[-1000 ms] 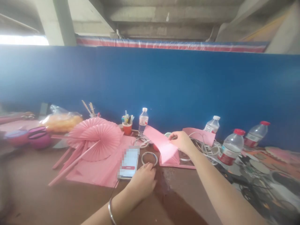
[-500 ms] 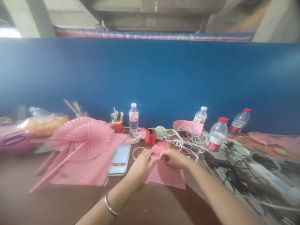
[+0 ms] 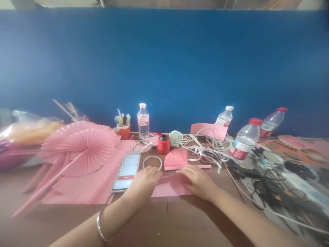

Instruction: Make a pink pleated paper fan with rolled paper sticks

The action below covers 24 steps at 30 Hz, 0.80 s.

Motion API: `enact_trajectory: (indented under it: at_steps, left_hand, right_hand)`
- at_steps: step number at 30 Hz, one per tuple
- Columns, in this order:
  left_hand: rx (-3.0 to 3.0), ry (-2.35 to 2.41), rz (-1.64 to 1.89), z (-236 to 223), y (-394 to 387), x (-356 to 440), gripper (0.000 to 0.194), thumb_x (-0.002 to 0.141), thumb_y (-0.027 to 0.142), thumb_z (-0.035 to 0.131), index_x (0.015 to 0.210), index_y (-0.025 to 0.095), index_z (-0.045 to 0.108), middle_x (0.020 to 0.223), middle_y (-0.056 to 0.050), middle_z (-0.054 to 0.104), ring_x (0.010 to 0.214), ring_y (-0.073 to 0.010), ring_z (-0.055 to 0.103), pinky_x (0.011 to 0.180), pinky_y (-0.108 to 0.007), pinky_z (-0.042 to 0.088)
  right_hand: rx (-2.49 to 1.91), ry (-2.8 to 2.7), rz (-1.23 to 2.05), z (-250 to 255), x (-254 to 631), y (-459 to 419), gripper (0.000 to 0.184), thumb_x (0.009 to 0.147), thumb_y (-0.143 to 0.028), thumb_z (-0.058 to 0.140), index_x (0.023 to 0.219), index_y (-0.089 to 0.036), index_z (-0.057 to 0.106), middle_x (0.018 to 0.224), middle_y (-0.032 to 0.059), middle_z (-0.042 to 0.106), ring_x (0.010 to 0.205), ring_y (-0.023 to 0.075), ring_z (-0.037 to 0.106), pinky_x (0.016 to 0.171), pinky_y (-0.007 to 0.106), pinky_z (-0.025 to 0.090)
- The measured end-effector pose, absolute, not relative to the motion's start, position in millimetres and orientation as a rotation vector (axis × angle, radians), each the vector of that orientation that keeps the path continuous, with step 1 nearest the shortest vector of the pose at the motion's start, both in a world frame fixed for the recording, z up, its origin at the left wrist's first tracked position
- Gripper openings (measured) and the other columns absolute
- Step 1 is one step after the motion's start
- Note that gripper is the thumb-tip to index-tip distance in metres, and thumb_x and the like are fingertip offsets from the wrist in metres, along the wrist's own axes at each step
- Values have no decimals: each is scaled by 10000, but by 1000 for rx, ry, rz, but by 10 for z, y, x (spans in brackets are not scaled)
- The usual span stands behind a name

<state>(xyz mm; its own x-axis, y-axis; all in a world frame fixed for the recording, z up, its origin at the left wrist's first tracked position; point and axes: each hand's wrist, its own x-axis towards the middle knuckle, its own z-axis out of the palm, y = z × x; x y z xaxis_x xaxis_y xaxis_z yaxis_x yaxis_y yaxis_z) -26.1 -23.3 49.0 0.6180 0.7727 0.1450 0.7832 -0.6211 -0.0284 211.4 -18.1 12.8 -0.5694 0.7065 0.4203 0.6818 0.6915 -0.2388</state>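
Observation:
A sheet of pink paper (image 3: 167,188) lies on the brown table between my hands. My left hand (image 3: 146,179) is at its left edge, fingers bent and close together over the paper; the thumb is mostly hidden. Over the right side rests my right hand (image 3: 199,181), with its fingers stretched and slightly apart. Just beyond them, a small pleated pink paper fan (image 3: 177,159) lies spread on the table. A narrow pink strip (image 3: 204,166) runs along its lower edge and out past my right fingers. Close to my left fingers lies a white ring (image 3: 152,158).
A phone (image 3: 127,171) lies left of my left hand, beside large pink paper fans (image 3: 87,151). Behind are a red thread spool (image 3: 163,144), a small round fan (image 3: 175,138) and a water bottle (image 3: 143,121). White cords, a bottle (image 3: 244,142) and black cables (image 3: 272,192) crowd the right.
The small pleated fan, between my fingers before, now lies on the table. My hands have moved apart and down to the pink sheet. The camera view has tilted downward.

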Motion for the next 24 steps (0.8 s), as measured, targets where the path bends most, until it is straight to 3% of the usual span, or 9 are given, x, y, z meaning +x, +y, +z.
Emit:
enact_trajectory:
  at_steps: [3, 7, 15, 24]
  left_hand:
    - [-2721, -1185, -65, 457, -275, -346, 200, 770, 16, 383, 790, 164, 517, 813, -58, 530, 729, -189, 492, 660, -328, 423]
    - [-2847, -1057, -93, 355, -345, -469, 201, 796, 47, 389, 862, 178, 527, 860, -52, 536, 801, -185, 509, 702, -322, 445]
    - [-3106, -1032, -347, 336, -341, -580, 186, 814, 248, 477, 964, 175, 561, 1021, -58, 561, 917, -187, 516, 800, -323, 457]
    - [-3167, -922, -448, 287, -273, -604, 248, 860, 167, 389, 1012, 182, 585, 995, -35, 600, 917, -147, 555, 864, -295, 453]
  right_hand:
    - [-968, -2460, -87, 78, 2173, -250, 155, 804, -118, 463, 887, -170, 584, 826, 66, 607, 804, 175, 529, 740, 325, 420]
    - [-784, -2566, -151, 8, 2249, -291, 186, 859, -136, 412, 848, -175, 593, 819, 61, 613, 815, 163, 533, 731, 305, 433]
    - [-732, -2631, 129, 46, 2395, -236, 236, 833, -137, 427, 1001, -169, 590, 1004, 93, 625, 1015, 181, 525, 834, 326, 465]
    - [-717, -2721, 290, 79, 2507, -179, 344, 819, -127, 436, 1146, -168, 534, 1079, 83, 616, 1097, 180, 499, 913, 321, 437]
